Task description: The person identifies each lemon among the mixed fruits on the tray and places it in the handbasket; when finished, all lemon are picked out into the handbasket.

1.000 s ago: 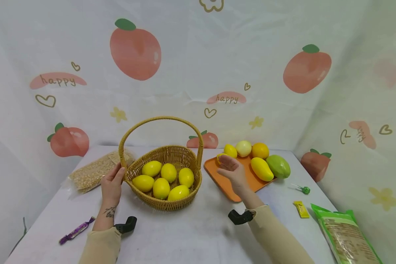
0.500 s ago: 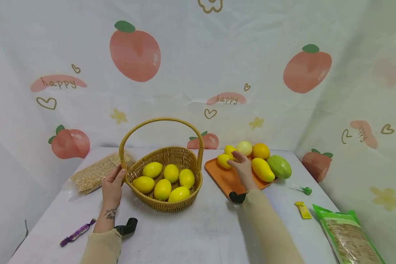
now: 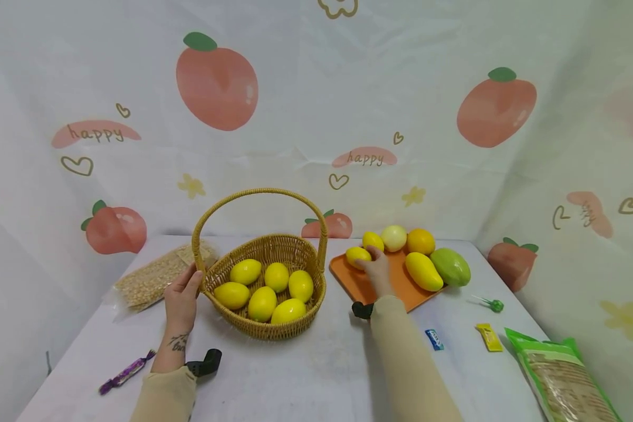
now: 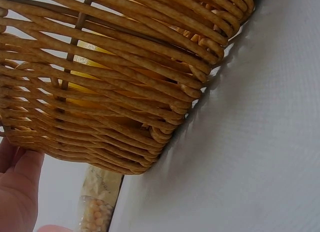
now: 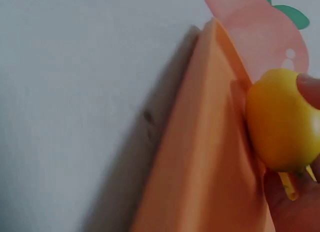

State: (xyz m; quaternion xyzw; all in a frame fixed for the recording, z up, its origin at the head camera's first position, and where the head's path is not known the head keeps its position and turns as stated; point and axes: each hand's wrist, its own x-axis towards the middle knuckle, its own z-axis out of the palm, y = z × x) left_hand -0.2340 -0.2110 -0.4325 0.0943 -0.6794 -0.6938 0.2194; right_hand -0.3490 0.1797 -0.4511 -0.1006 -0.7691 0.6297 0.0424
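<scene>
My left hand (image 3: 181, 299) pinches the rim of the wicker basket (image 3: 274, 333) at the foot of its tall handle. Several lemons (image 3: 262, 303) lie inside the basket. In the left wrist view the basket's woven side (image 4: 100, 102) fills the upper left, with a thumb at its edge. Over the orange tray (image 3: 348, 281), my right hand (image 3: 378, 272) holds a lemon (image 3: 356, 257) near the left edge. The right wrist view shows that lemon (image 5: 280, 122) between thumb and fingers, close to the tray wall (image 5: 175, 177).
On the tray are another lemon (image 3: 373, 240), a pale round fruit (image 3: 394, 238), an orange (image 3: 421, 241), a mango (image 3: 424, 272) and a green fruit (image 3: 450, 267). Wrapped sweets (image 3: 488, 337), a lollipop (image 3: 496, 305) and a green-edged bag (image 3: 564, 375) lie right; a grain bag (image 3: 153, 284) lies left.
My right hand has come down and forward onto the lemon at the tray's left, and its fingers have closed on it. The left hand stays at the basket.
</scene>
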